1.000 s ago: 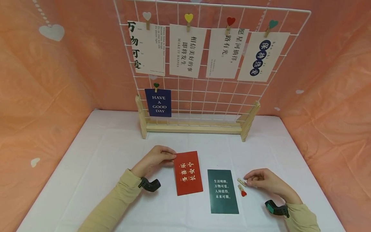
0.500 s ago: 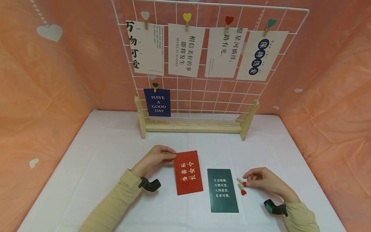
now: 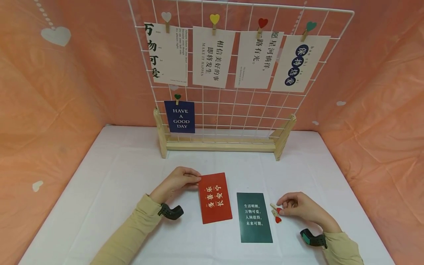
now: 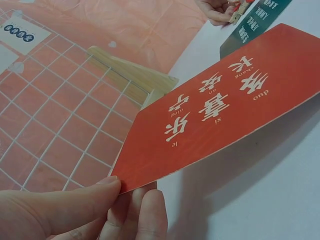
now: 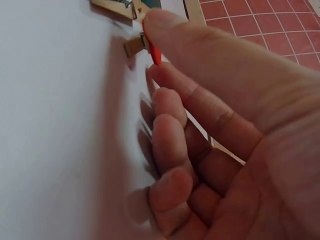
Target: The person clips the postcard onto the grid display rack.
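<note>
My left hand pinches a red card at its upper left corner, thumb on top and fingers beneath. In the left wrist view the card is tilted, with its shadow on the white cloth below. My right hand, low over the table, pinches a small wooden clothespin by its red heart between thumb and index finger; the other fingers are curled. A second clothespin with a red heart lies right beside it. The green card with white writing lies flat between the red card and the right hand.
Behind the hands a white wire grid stands on a wooden base. Several white cards hang along its top on heart clothespins. A blue card hangs lower left. Orange fabric encloses the table.
My right fingers have turned the clothespin so its red heart shows at the fingertips. The left hand and the red card have barely moved.
</note>
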`<action>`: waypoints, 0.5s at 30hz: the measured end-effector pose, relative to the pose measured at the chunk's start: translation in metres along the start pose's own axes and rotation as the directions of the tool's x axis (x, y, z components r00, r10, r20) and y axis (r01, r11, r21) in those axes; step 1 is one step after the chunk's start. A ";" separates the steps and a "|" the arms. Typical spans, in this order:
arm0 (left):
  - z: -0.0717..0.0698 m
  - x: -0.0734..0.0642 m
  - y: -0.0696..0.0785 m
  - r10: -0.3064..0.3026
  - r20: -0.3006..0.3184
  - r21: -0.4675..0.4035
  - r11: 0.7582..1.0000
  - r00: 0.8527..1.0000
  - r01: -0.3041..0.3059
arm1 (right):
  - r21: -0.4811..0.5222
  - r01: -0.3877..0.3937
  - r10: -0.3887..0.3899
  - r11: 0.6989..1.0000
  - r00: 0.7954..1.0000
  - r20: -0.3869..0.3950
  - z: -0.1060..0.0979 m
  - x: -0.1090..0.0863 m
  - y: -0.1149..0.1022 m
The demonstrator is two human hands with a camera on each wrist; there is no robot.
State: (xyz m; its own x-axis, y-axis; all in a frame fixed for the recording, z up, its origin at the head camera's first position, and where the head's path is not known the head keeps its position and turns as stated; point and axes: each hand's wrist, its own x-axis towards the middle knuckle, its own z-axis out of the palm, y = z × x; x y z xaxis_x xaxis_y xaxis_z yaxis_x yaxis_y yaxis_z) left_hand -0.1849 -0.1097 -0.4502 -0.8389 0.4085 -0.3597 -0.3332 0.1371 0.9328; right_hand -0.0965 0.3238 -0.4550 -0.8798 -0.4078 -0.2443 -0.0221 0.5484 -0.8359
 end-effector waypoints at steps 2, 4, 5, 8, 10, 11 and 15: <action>0.000 0.000 0.000 -0.001 -0.003 -0.001 1.000 1.000 0.001 | -0.013 0.000 0.000 1.000 1.000 -0.005 0.001 0.000 0.000; 0.000 -0.001 0.000 -0.004 -0.008 -0.003 1.000 1.000 0.004 | -0.025 0.001 -0.001 1.000 1.000 -0.008 0.001 0.000 -0.001; 0.000 -0.001 0.001 -0.005 -0.010 -0.004 1.000 1.000 0.005 | -0.031 0.002 -0.002 1.000 1.000 -0.009 0.001 0.000 -0.001; 0.000 -0.001 0.000 0.004 0.001 -0.008 1.000 1.000 -0.004 | -0.043 0.012 -0.012 0.999 1.000 -0.012 0.001 -0.001 -0.001; 0.000 -0.001 0.000 0.012 0.010 -0.011 1.000 1.000 -0.012 | -0.044 0.018 -0.019 0.999 1.000 -0.014 0.001 -0.001 -0.001; 0.000 -0.001 -0.001 0.014 0.013 -0.012 1.000 1.000 -0.014 | -0.046 0.022 -0.022 0.999 1.000 -0.015 0.001 -0.001 -0.001; -0.001 0.000 -0.003 0.013 0.018 -0.012 1.000 1.000 -0.013 | -0.054 0.025 -0.027 0.998 0.999 -0.026 0.002 -0.001 0.000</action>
State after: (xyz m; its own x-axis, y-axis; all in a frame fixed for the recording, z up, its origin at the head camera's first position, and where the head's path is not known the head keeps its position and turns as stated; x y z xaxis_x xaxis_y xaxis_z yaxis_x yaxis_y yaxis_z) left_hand -0.1840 -0.1108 -0.4524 -0.8354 0.4263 -0.3470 -0.3275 0.1209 0.9371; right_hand -0.0952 0.3229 -0.4558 -0.8907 -0.4036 -0.2093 -0.0702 0.5769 -0.8138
